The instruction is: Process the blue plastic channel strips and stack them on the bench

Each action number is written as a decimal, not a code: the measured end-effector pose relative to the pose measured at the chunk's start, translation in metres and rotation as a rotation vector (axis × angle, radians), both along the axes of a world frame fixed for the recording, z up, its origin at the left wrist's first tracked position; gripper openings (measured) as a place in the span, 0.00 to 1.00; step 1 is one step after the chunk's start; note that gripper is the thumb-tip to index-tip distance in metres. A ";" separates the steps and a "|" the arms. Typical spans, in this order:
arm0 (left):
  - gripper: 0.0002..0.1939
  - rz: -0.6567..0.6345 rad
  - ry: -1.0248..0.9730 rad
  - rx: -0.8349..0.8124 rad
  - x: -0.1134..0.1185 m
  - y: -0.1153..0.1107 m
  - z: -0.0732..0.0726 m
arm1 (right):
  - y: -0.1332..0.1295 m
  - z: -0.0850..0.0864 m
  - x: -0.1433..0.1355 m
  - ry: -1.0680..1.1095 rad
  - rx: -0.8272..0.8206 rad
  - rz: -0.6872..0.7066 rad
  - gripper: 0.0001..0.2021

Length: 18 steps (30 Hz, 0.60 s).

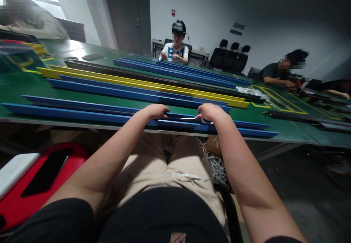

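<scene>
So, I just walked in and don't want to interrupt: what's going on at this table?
Someone's left hand and right hand are at the nearest blue rail, by the near edge of the green table. A thin white strip shows between them, reaching the right fingertips; how either hand grips is hard to make out. Beyond lie more rails, including a yellow rail, and another person sits across the table.

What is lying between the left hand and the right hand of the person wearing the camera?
In the head view, a thin white strip shows between the left hand and the right hand, along the nearest blue channel.
</scene>
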State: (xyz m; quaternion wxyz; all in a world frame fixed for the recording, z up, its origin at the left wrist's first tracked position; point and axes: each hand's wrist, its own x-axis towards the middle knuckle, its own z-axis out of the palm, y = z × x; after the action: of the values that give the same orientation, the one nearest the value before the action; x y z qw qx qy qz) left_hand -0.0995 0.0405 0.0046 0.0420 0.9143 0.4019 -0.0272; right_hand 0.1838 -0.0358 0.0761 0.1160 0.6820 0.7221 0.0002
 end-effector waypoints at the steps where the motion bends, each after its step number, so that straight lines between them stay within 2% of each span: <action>1: 0.19 0.001 -0.002 0.001 0.000 0.000 0.000 | 0.000 -0.002 0.007 -0.010 -0.008 0.000 0.21; 5: 0.18 0.010 -0.012 -0.005 0.000 -0.001 0.000 | 0.000 -0.014 0.019 -0.045 -0.053 -0.041 0.20; 11: 0.18 0.002 -0.041 -0.009 0.000 -0.001 0.000 | -0.004 -0.029 0.012 -0.137 -0.027 -0.026 0.18; 18: 0.20 0.006 -0.044 -0.020 0.000 -0.001 0.001 | -0.002 -0.031 0.008 -0.161 -0.029 -0.019 0.19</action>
State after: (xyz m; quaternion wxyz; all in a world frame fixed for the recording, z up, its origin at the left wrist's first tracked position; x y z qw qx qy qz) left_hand -0.0994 0.0395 0.0058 0.0598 0.9129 0.4036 -0.0109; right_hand 0.1920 -0.0383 0.0454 0.1835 0.6849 0.7038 0.0435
